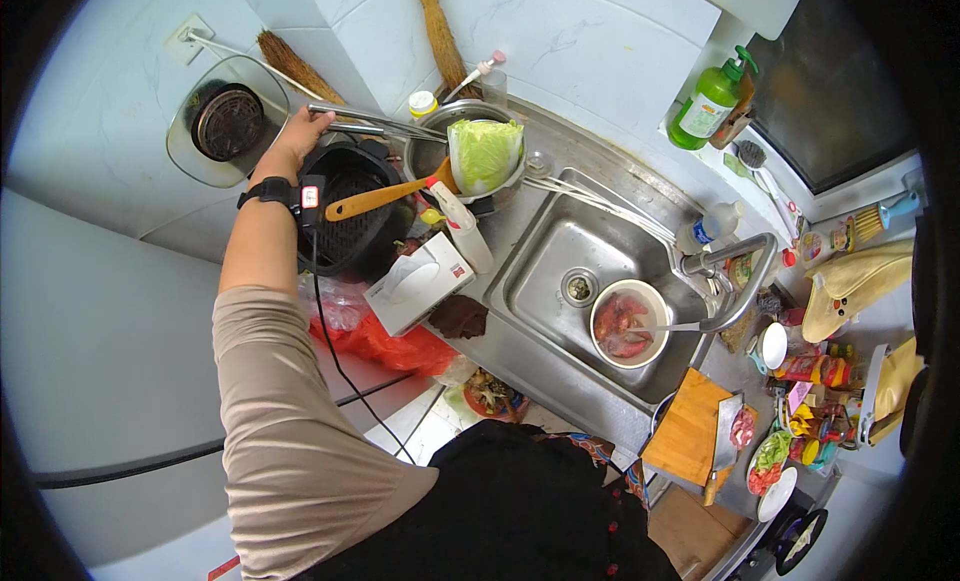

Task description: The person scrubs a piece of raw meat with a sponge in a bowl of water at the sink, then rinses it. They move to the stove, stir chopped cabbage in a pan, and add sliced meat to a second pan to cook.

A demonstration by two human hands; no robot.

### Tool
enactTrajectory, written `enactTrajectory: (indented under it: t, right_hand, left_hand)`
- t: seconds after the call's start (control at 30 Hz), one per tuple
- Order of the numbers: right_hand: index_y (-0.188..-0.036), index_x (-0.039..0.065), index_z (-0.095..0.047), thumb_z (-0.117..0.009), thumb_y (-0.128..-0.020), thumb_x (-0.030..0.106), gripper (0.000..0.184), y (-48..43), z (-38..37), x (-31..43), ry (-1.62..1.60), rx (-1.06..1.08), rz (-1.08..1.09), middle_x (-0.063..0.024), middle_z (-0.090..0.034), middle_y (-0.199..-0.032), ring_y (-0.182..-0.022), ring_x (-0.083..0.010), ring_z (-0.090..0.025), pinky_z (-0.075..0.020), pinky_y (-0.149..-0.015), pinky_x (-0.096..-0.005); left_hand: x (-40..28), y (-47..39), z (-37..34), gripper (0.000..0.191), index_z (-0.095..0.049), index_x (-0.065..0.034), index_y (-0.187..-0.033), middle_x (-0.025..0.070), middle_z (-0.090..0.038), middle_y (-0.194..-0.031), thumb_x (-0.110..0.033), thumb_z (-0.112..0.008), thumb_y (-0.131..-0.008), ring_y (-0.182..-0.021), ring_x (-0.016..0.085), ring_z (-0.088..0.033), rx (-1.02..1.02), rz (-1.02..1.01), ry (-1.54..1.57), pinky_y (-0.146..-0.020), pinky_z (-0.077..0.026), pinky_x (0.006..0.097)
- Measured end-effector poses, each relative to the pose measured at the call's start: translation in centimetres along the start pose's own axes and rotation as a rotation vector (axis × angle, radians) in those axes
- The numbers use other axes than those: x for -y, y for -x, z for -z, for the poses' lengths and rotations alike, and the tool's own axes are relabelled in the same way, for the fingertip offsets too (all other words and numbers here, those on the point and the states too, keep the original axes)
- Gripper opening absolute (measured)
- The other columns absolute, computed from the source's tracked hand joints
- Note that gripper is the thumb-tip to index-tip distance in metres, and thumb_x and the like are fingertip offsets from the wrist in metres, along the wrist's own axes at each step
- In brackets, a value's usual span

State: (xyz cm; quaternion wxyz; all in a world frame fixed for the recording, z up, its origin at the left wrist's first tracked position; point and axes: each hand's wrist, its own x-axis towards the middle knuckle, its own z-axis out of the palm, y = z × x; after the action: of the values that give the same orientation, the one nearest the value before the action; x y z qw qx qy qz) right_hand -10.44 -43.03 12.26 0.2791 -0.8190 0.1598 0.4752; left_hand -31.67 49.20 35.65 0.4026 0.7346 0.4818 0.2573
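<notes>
At the upper left, my left hand (301, 134) grips the handle of a long metal utensil (367, 119), possibly tongs; its thin far part reaches over the rim of a steel pot (431, 149). A half head of napa cabbage (486, 155) rests in that pot. A wooden spatula (382, 196) leans with its broad end against the pot, its handle over a black ribbed pan or basket (349, 224) beneath my wrist. My right hand is out of view. In the sink (551, 243), water runs from the tap (754, 281) into a white bowl (666, 311) holding reddish food (621, 326).
A tissue box (420, 284) and white spray bottle (466, 236) stand left of the sink. A cleaver (726, 434) with meat beside it lies on a wooden cutting board (679, 431). Near it are plates of food (769, 465). A black cable (330, 326) hangs from my wrist.
</notes>
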Motion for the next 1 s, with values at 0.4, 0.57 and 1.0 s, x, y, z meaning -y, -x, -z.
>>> enactTrajectory:
  t: [0.4,0.57,1.0]
  right_hand:
    - [-0.097,0.001,-0.062,-0.046,-0.091,0.029,0.032,1.9,0.1,-1.6,-0.032,-0.016,-0.025,-0.0120,-0.067,-0.087,-0.081,-0.0244,-0.064,-0.0495,-0.065,-0.0382]
    - [-0.098,0.001,-0.062,-0.046,-0.091,0.029,0.033,2.2,3.1,-4.7,-0.018,-0.008,-0.024,-0.0115,-0.067,-0.086,-0.081,-0.0240,-0.064,-0.0496,-0.065,-0.0380]
    - [-0.108,0.001,-0.060,-0.057,-0.090,0.015,0.023,15.4,6.4,25.7,0.444,-0.058,0.917,-0.0091,-0.065,-0.100,-0.094,-0.0150,-0.059,-0.0462,-0.084,-0.0287]
  left_hand:
    - [2.5,-2.0,-0.3,0.053,-0.059,-0.0008,-0.111,0.0173,-0.059,-0.116,-0.033,-0.075,-0.073,-0.107,0.031,-0.057,0.229,0.130,-0.977,-0.090,-0.045,0.0373]
    - [2.6,-1.0,-0.3,0.033,-0.063,-0.0040,-0.094,0.0077,-0.065,-0.075,-0.034,-0.069,-0.081,-0.068,0.021,-0.061,0.444,0.143,-0.632,-0.064,-0.049,0.0351]
    - [-10.1,4.0,-0.9,0.035,-0.070,-0.0023,-0.082,0.0150,-0.066,-0.073,-0.037,-0.066,-0.078,-0.070,0.027,-0.062,0.341,-0.269,-0.792,-0.066,-0.047,0.0368]
